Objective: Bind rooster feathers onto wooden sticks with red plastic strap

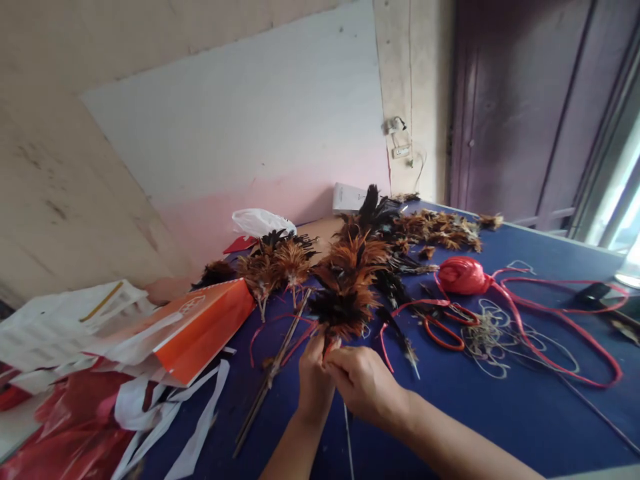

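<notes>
A feather duster (350, 280), with brown and black feathers, stands upright in front of me. My left hand (316, 373) is closed around its base, just below the lowest feathers. Against it presses my right hand (367, 380), its fingers curled tight at the same spot; what they pinch is hidden. A bit of red string (329, 347) shows between the two hands. To the left of the hands lie thin sticks (273, 373) on the blue table (430, 427). One loose dark feather (403, 340) rests to the right.
Feather bundles (275, 263) lie at the back left, with loose feathers (440, 230) at the back right. On the right are a red string ball (463, 275), orange-handled scissors (445, 330) and tangled pale thread (487, 340). An orange-and-white bag (205, 333) occupies the left side.
</notes>
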`<state>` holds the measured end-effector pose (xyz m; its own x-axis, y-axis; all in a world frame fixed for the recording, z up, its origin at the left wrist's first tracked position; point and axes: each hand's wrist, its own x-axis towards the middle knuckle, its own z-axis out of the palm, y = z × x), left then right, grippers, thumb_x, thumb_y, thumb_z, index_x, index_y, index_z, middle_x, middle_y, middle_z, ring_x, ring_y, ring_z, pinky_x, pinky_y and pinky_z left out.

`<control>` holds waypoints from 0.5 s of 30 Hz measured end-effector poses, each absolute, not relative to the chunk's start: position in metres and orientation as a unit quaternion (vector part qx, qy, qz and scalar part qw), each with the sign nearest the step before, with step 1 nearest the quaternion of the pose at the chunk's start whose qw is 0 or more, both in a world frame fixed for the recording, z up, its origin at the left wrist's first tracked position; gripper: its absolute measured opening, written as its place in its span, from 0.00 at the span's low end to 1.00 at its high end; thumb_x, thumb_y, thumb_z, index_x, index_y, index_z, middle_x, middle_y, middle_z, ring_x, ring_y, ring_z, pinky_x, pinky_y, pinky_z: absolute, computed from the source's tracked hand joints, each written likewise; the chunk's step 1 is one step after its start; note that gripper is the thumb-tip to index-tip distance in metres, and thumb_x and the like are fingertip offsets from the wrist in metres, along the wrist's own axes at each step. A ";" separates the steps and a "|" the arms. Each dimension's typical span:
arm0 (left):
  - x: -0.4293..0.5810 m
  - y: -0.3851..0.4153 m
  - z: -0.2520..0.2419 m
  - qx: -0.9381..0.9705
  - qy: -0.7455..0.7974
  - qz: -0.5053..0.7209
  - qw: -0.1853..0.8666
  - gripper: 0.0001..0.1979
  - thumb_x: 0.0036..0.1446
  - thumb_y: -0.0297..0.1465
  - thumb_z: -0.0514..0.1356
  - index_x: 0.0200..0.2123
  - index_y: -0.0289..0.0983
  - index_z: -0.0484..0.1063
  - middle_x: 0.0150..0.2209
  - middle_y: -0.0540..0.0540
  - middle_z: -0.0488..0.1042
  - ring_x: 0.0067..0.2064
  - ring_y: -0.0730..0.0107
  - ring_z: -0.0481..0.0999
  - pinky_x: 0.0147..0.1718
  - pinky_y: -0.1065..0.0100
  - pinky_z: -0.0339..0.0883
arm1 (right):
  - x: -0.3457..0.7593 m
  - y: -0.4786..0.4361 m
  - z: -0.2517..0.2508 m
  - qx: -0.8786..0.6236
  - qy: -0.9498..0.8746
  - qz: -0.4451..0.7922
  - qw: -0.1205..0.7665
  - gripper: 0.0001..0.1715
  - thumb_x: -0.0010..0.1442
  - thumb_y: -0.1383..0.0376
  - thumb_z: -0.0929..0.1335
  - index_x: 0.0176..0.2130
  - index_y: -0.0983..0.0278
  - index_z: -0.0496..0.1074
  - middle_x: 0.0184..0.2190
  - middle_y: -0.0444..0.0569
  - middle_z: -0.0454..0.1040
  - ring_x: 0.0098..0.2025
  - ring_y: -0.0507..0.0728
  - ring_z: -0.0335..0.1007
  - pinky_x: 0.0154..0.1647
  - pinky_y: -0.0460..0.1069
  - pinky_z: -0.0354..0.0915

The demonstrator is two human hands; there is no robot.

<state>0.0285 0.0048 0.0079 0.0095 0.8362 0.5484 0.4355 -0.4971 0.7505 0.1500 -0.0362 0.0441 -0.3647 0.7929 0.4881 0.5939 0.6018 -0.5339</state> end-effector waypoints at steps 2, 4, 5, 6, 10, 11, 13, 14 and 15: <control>0.028 0.004 0.011 0.650 0.482 0.555 0.192 0.06 0.53 0.31 0.56 0.30 0.38 0.73 0.29 0.46 0.74 0.34 0.66 0.71 0.36 0.65 0.64 | 0.153 -0.036 0.047 -0.411 -0.803 0.159 0.402 0.15 0.59 0.68 0.59 0.23 0.65 0.65 0.21 0.44 0.68 0.24 0.49 0.61 0.27 0.43 0.52; 0.027 0.005 0.014 0.576 0.500 0.583 0.279 0.09 0.51 0.32 0.57 0.21 0.37 0.70 0.19 0.50 0.67 0.24 0.72 0.65 0.25 0.71 0.61 | 0.157 -0.032 0.049 -0.405 -0.780 0.209 0.428 0.16 0.59 0.67 0.58 0.23 0.65 0.67 0.20 0.44 0.66 0.24 0.49 0.59 0.26 0.43 0.52; 0.027 0.005 0.015 0.532 0.500 0.588 0.348 0.12 0.51 0.33 0.58 0.18 0.37 0.68 0.16 0.53 0.62 0.20 0.75 0.61 0.20 0.73 0.57 | 0.159 -0.029 0.049 -0.405 -0.763 0.242 0.441 0.16 0.59 0.66 0.59 0.24 0.66 0.68 0.20 0.43 0.66 0.24 0.49 0.58 0.26 0.43 0.53; 0.025 0.006 0.017 0.480 0.492 0.589 0.424 0.13 0.50 0.34 0.59 0.17 0.36 0.66 0.14 0.54 0.59 0.17 0.78 0.56 0.16 0.75 0.51 | 0.160 -0.026 0.049 -0.407 -0.744 0.275 0.453 0.16 0.59 0.65 0.59 0.26 0.66 0.70 0.20 0.43 0.66 0.24 0.49 0.58 0.26 0.43 0.53; 0.015 0.009 0.021 0.377 0.451 0.566 0.578 0.08 0.47 0.33 0.60 0.23 0.33 0.68 0.19 0.51 0.66 0.15 0.83 0.55 0.13 0.79 0.44 | 0.167 -0.014 0.051 -0.424 -0.677 0.363 0.479 0.16 0.56 0.61 0.62 0.27 0.68 0.72 0.20 0.43 0.65 0.24 0.49 0.57 0.25 0.43 0.54; 0.012 0.010 0.022 0.360 0.443 0.560 0.600 0.07 0.46 0.31 0.60 0.23 0.33 0.68 0.20 0.50 0.68 0.16 0.84 0.56 0.13 0.79 0.44 | 0.168 -0.013 0.052 -0.429 -0.667 0.377 0.479 0.16 0.55 0.60 0.62 0.26 0.68 0.72 0.20 0.42 0.64 0.23 0.48 0.56 0.24 0.43 0.53; 0.006 0.012 0.022 0.332 0.431 0.552 0.632 0.06 0.47 0.29 0.59 0.24 0.32 0.68 0.21 0.48 0.68 0.15 0.84 0.55 0.12 0.80 0.44 | 0.171 -0.011 0.054 -0.431 -0.651 0.404 0.477 0.16 0.54 0.59 0.63 0.26 0.68 0.72 0.19 0.42 0.62 0.22 0.47 0.53 0.22 0.43 0.52; 0.003 0.014 0.022 0.319 0.424 0.550 0.645 0.06 0.48 0.29 0.59 0.24 0.31 0.68 0.20 0.49 0.68 0.15 0.85 0.54 0.11 0.80 0.43 | 0.173 -0.012 0.055 -0.427 -0.646 0.418 0.475 0.16 0.53 0.58 0.63 0.26 0.69 0.72 0.19 0.41 0.62 0.22 0.47 0.52 0.22 0.43 0.51; 0.002 0.015 0.021 0.307 0.417 0.550 0.655 0.06 0.50 0.28 0.58 0.23 0.31 0.68 0.20 0.49 0.66 0.15 0.85 0.53 0.11 0.80 0.43 | 0.175 -0.013 0.057 -0.419 -0.644 0.434 0.471 0.17 0.53 0.58 0.64 0.27 0.69 0.72 0.19 0.41 0.62 0.21 0.47 0.51 0.21 0.43 0.50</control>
